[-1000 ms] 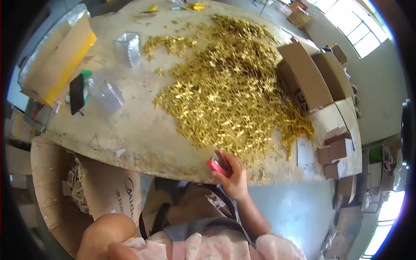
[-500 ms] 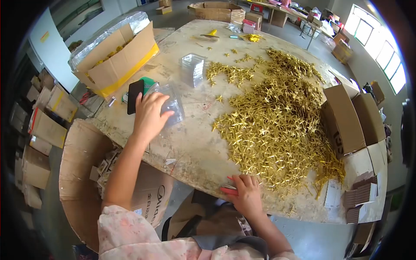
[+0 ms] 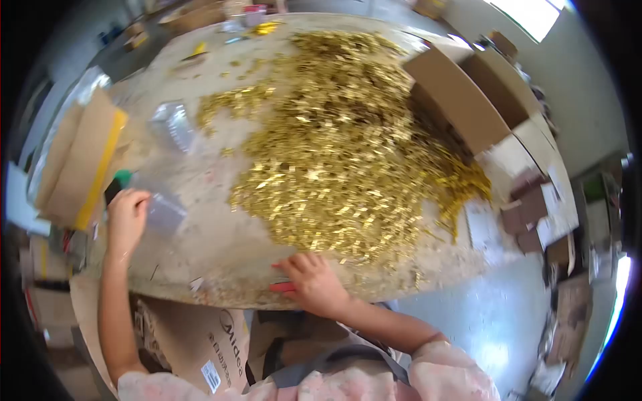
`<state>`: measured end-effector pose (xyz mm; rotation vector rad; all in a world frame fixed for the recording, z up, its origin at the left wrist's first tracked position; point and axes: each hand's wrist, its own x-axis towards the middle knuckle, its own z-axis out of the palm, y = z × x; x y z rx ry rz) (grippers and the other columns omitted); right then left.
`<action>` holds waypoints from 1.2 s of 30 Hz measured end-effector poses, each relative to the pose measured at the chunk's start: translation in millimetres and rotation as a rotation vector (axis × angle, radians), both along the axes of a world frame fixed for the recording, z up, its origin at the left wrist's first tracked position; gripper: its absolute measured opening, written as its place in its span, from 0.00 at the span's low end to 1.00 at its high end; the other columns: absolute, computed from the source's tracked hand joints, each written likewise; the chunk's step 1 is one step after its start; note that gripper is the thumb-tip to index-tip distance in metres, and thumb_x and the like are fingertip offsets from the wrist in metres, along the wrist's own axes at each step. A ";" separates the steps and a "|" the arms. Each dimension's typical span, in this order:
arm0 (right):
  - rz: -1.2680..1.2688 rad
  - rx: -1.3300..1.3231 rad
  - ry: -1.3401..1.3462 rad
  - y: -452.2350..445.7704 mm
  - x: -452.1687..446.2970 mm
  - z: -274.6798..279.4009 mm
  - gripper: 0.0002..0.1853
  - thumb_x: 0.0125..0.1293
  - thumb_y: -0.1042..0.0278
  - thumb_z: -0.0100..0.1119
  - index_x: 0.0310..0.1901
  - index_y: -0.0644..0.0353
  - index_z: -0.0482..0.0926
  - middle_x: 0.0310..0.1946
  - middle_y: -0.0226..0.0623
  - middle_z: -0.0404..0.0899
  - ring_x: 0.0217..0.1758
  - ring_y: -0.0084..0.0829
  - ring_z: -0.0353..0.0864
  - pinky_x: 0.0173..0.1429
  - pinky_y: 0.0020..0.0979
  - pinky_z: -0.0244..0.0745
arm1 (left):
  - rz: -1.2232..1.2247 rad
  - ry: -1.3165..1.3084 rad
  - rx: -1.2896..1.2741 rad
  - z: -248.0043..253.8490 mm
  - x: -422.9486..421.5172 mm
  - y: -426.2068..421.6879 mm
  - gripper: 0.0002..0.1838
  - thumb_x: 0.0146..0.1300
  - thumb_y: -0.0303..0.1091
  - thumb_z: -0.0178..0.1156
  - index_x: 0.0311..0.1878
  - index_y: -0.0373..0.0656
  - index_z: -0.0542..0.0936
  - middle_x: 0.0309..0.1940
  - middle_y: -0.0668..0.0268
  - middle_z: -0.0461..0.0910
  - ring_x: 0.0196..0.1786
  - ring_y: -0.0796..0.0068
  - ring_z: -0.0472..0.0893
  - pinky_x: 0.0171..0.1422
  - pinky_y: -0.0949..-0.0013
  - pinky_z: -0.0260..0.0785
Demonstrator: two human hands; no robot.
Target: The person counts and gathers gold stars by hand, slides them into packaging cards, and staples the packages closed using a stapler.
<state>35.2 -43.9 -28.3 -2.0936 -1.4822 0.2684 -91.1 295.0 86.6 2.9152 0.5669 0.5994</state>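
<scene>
Well — left hand (image 3: 127,219) (blurred from here; whether its curled fingers pinch anything, I can't tell) | clear plastic tray (image 3: 167,212) just right of them on the bench (image 3: 217,237) | right hand (image 3: 314,286) farther off — fingers around a red tool (image 3: 283,287), pointing left

The head view looks forward and down across the surface (image 3: 214,240), from close by its near edge to past its far edge.

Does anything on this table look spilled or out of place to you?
The gold stars lie loose in a big heap beside an open cardboard box, with a few strays apart, so they look spilled, though perhaps tipped out deliberately. The tabletop also looks stained and worn along its front edge.
</scene>
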 end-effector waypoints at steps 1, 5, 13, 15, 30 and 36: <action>-0.003 0.018 -0.014 1.2 0.0 -2.1 0.32 0.46 0.59 0.69 0.55 0.56 0.71 0.47 0.37 0.70 0.52 0.39 0.69 0.54 0.38 0.66 | -0.012 -0.014 -0.043 3.2 2.2 -4.4 0.03 0.53 0.18 0.55 0.30 0.34 0.76 0.26 0.56 0.76 0.34 0.53 0.74 0.41 0.57 0.66; 0.018 0.044 -0.003 2.0 3.1 -6.2 0.33 0.47 0.58 0.69 0.56 0.56 0.71 0.47 0.36 0.69 0.52 0.38 0.69 0.53 0.37 0.66 | -0.010 0.041 0.165 -4.9 4.5 -9.2 0.03 0.53 0.18 0.54 0.31 0.35 0.73 0.29 0.56 0.74 0.36 0.52 0.71 0.41 0.56 0.63; 0.040 0.029 -0.073 3.3 4.7 -9.6 0.33 0.48 0.53 0.67 0.56 0.57 0.71 0.47 0.35 0.70 0.52 0.36 0.70 0.54 0.36 0.64 | -0.171 0.041 0.394 -3.8 -2.2 -12.6 0.06 0.56 0.18 0.53 0.36 0.35 0.71 0.35 0.55 0.72 0.40 0.52 0.72 0.44 0.56 0.64; 0.049 0.040 -0.084 4.3 6.4 -8.3 0.34 0.48 0.52 0.67 0.56 0.57 0.71 0.47 0.35 0.70 0.52 0.36 0.70 0.54 0.36 0.64 | -0.144 -0.027 0.386 0.6 -4.4 -10.9 0.06 0.58 0.18 0.54 0.38 0.35 0.72 0.34 0.55 0.72 0.40 0.52 0.72 0.44 0.58 0.64; 0.151 0.493 0.052 -15.0 47.6 54.5 0.15 0.46 0.67 0.69 0.37 0.60 0.79 0.36 0.37 0.79 0.33 0.37 0.75 0.36 0.34 0.73 | -0.697 -0.238 -0.142 -30.0 52.0 -202.7 0.09 0.52 0.31 0.63 0.37 0.42 0.80 0.35 0.65 0.76 0.40 0.67 0.76 0.53 0.59 0.72; 0.198 0.514 -0.201 -36.1 64.5 44.6 0.15 0.46 0.67 0.66 0.38 0.60 0.79 0.42 0.36 0.78 0.39 0.34 0.76 0.39 0.31 0.73 | -0.230 -0.636 -1.772 -56.5 59.0 -244.0 0.33 0.63 0.37 0.60 0.66 0.42 0.57 0.60 0.55 0.68 0.62 0.60 0.70 0.62 0.60 0.68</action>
